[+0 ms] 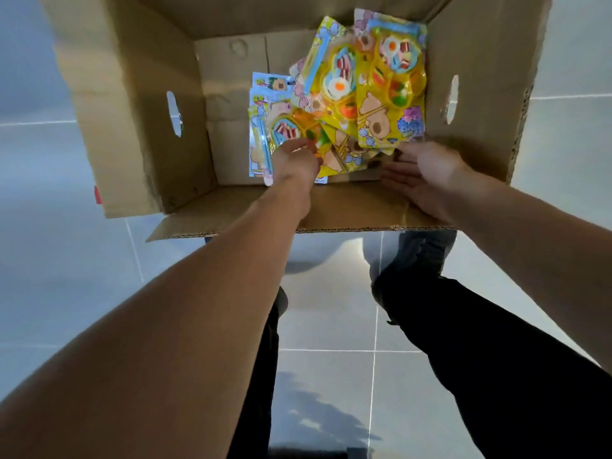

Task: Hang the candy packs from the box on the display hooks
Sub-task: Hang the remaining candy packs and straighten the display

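Reaching down into an open cardboard box (139,104) in the upper half of the frame, both bare arms stretch from the lower corners toward a heap of candy packs (344,94). The packs are yellow and blue blister cards printed with cartoon animals, with clear bubbles holding sweets shaped like fried eggs and bacon. They lie overlapping on the box floor, pushed toward its right side; the left part of the floor is bare cardboard.

The left hand (294,164) sits at the lower left edge of the heap, its fingers curled onto the lowest pack (281,134), touching it; whether it has a real grip cannot be told. The right hand (420,175) is lower right of the heap, palm turned inward and fingers spread loosely, holding nothing, its fingertips just beside the bottom edge of the packs.

Oval handle holes show in the left and right box walls, and the near flap (347,213) folds out under the wrists. Below the box, dark trouser legs (480,342) stand on a pale grey tiled floor (49,276).
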Action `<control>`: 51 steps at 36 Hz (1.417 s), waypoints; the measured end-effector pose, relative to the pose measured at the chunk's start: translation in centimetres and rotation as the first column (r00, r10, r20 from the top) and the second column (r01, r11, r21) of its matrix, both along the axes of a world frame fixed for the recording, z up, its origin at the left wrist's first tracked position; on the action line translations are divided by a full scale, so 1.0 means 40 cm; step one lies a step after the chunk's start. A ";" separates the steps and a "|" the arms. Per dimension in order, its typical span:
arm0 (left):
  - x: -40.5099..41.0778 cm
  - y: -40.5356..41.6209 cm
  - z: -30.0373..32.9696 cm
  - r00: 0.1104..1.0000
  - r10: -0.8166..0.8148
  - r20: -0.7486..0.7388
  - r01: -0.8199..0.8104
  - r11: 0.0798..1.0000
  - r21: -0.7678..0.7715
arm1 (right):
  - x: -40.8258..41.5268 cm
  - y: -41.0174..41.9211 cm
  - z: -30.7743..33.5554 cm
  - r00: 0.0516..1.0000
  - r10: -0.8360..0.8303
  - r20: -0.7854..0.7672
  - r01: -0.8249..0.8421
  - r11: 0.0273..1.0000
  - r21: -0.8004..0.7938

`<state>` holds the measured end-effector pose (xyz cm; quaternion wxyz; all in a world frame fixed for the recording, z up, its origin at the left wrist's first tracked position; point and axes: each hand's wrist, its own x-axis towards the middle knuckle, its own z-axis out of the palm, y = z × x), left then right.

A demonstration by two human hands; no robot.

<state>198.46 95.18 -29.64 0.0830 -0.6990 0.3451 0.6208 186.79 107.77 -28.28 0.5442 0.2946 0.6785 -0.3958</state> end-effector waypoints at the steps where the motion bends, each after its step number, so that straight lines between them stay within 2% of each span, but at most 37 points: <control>1: -0.008 -0.002 -0.022 0.998 0.061 0.000 -0.061 0.998 -0.008 | 0.000 -0.005 -0.016 0.999 -0.035 0.016 0.035 0.999 -0.013; 4: -0.040 -0.003 -0.069 0.976 0.216 -0.004 -0.216 0.976 -0.009 | -0.006 -0.017 -0.050 0.976 -0.196 0.091 0.197 0.980 0.003; 9: -0.087 0.016 -0.098 0.952 0.301 -0.057 -0.296 0.951 0.091 | -0.022 -0.031 -0.082 0.903 -0.385 0.189 0.388 0.921 0.021; 14: -0.122 -0.009 -0.120 0.932 0.356 -0.069 -0.348 0.931 0.110 | -0.049 -0.073 -0.105 0.827 -0.529 0.192 0.514 0.849 0.126; 19: -0.136 -0.075 -0.164 0.935 0.354 -0.009 -0.353 0.935 0.006 | -0.066 -0.081 -0.130 0.812 -0.534 0.235 0.511 0.846 0.153; 24: -0.141 -0.103 -0.153 0.968 0.248 0.026 -0.244 0.962 -0.124 | -0.057 -0.084 -0.128 0.798 -0.563 0.214 0.560 0.825 0.083; 27: -0.139 -0.106 -0.148 0.979 0.199 -0.048 -0.204 0.967 -0.153 | -0.041 -0.089 -0.109 0.800 -0.570 0.188 0.572 0.819 0.049; 30: -0.137 -0.094 -0.102 0.957 0.221 -0.188 -0.244 0.964 -0.109 | -0.029 -0.083 -0.075 0.788 -0.589 0.178 0.591 0.805 0.048; 32: -0.124 -0.083 -0.067 0.961 0.178 -0.211 -0.202 0.974 -0.099 | -0.022 -0.071 -0.039 0.780 -0.599 0.180 0.601 0.798 0.052; 35: -0.086 -0.067 -0.016 0.970 0.118 -0.211 -0.130 0.990 -0.045 | -0.009 -0.041 0.013 0.811 -0.551 0.196 0.555 0.831 0.039; 38: -0.045 -0.058 0.054 0.964 0.144 -0.225 -0.144 0.989 0.016 | -0.003 -0.012 0.054 0.867 -0.460 0.191 0.468 0.884 0.003; 43: 0.035 -0.060 0.201 0.937 0.127 -0.326 -0.102 0.991 0.091 | -0.001 0.005 0.156 0.967 -0.240 0.085 0.250 0.958 -0.139; 48: 0.101 -0.105 0.360 0.908 0.047 -0.417 0.010 0.991 0.135 | 0.005 0.004 0.288 1.000 0.023 0.006 -0.020 0.950 -0.310; 51: 0.129 -0.142 0.446 0.878 0.163 -0.450 -0.057 0.969 0.241 | 0.000 -0.011 0.367 0.995 0.068 -0.072 -0.090 0.925 -0.370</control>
